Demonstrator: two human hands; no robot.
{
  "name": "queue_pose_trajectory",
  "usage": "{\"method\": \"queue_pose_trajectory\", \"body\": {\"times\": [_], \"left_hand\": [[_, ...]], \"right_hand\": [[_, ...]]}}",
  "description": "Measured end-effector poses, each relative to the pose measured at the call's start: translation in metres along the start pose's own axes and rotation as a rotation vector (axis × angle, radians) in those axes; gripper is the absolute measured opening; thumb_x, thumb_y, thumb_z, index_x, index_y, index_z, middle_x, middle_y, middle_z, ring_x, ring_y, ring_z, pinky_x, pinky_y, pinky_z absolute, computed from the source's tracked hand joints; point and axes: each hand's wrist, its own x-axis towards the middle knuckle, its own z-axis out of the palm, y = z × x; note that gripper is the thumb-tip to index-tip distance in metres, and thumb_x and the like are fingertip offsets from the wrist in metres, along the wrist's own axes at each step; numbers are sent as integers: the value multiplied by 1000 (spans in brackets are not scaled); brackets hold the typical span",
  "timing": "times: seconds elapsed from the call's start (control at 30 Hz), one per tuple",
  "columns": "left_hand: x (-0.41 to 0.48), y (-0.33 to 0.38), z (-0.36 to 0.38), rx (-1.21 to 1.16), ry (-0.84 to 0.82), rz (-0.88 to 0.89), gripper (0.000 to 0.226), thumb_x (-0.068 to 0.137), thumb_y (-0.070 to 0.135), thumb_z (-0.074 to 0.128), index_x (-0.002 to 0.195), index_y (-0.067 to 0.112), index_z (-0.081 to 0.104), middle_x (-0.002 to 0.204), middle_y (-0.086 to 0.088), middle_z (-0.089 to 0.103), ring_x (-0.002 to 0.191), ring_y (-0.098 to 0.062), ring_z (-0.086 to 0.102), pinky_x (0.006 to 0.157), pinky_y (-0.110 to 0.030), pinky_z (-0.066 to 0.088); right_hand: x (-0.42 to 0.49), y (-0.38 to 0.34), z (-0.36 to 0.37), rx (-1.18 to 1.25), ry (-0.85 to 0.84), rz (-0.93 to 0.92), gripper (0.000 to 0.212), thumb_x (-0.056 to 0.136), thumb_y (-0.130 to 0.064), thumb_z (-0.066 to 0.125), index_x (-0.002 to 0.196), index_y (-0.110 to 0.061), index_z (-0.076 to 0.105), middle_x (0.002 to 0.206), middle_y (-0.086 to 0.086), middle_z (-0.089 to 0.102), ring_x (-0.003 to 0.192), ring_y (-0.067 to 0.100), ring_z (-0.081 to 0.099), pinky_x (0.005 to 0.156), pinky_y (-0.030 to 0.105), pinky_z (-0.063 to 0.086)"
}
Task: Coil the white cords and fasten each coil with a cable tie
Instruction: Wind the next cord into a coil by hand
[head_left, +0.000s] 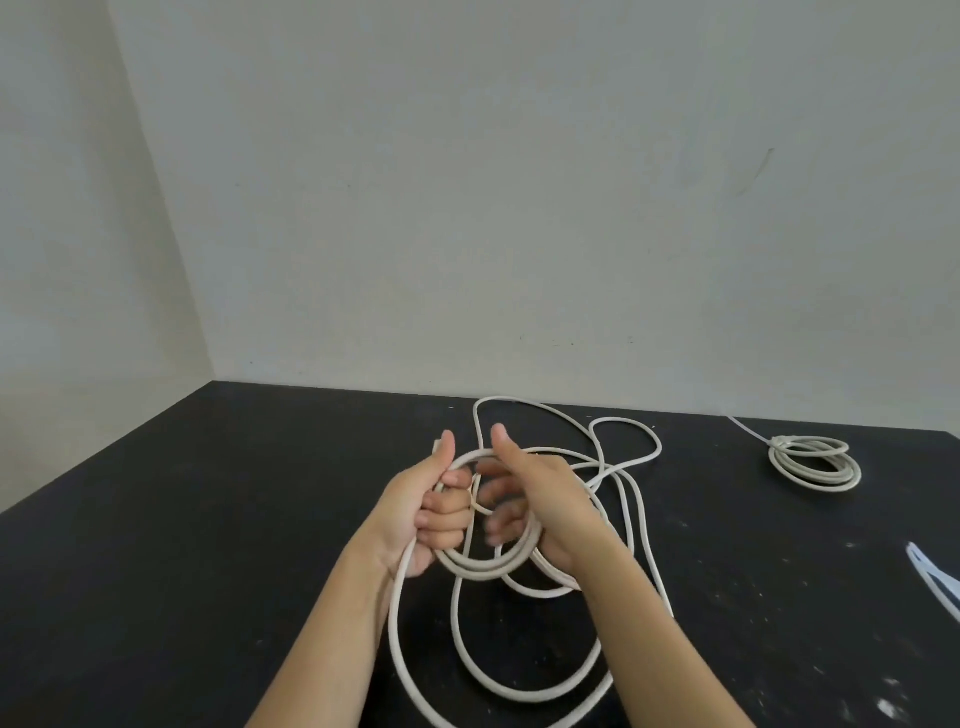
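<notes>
Nearest the camera, at the bottom centre of the frame, slack loops of the white cord (457, 649) lie on the black tabletop (208, 545) between the two bare forearms. One strand runs up along the left wrist.

Just above, in mid-frame, the left hand (431, 514) is clenched around the gathered turns of a half-made coil (483, 569), thumb raised. The right hand (540, 493) sits just beside it, thumb also up, with its fingers curled in through the ring. They are blurred, so I cannot tell whether they pinch a strand or only guide it.

Beyond the hands, more of the same cord sprawls in open loops toward the back of the tabletop.

The step in hand looks like winding the second cord, roughly midway, since much slack lies on both sides. The next move would call for the right hand to draw in another length and lay it into the left hand's grip at the same loop size.

At the upper right lies a finished coil (818, 484), well apart, with a thin cable tie (748, 429) tail sticking out. Pale strips (930, 577) at the right edge, cut off by the frame, are probably spare ties. The cord's ends cannot be made out.
</notes>
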Motion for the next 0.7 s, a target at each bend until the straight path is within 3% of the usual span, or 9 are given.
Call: {"method": "queue_pose_trajectory", "body": {"times": [0.07,0.17,0.27,0.37,0.53,0.6,0.7], "left_hand": [[2,-2,-4,-4,26,-29,50,85,55,44,52,17,40,37,9,23,27,-2,20,32,-15,11],[4,-6,-10,-118,11,-51,44,81,47,39,53,13,44,38,7,26,28,-5,23,35,-16,13],[5,-7,-8,-139,-20,-50,36,79,35,36,56,10,49,41,5,28,30,-5,25,35,-17,17],[2,-5,-9,-58,-75,-54,34,90,29,40,66,7,52,47,3,33,36,-7,31,38,-19,27],[-5,-3,-11,91,-8,-104,33,90,32,46,73,6,56,51,-1,41,45,-16,46,55,-31,49],[-2,-6,-8,60,55,-117,34,94,32,44,73,6,54,48,2,37,38,-11,39,46,-25,43],[3,-7,0,49,157,-83,38,97,32,41,69,9,49,44,6,29,31,-5,23,34,-17,21]], "right_hand": [[2,0,-3,60,30,64,42,93,-44,54,73,-7,59,45,-2,40,36,11,33,37,20,30],[6,2,5,22,211,75,37,95,-28,49,64,-9,52,43,-3,32,34,8,22,35,17,18],[7,7,9,13,338,37,37,94,-24,48,60,-10,49,45,-1,32,36,10,23,37,20,19],[10,10,8,9,393,16,36,94,-24,45,61,-9,48,44,-2,34,36,11,25,37,21,22],[9,6,-4,-303,277,-44,41,97,-24,44,61,-6,52,45,3,46,32,14,38,36,22,36],[8,4,-8,-391,233,-71,38,99,-23,44,67,-6,56,55,7,59,35,14,47,39,21,42],[8,3,-6,-525,263,-154,40,100,-31,40,75,-6,59,71,8,68,48,16,55,50,24,48]]}}
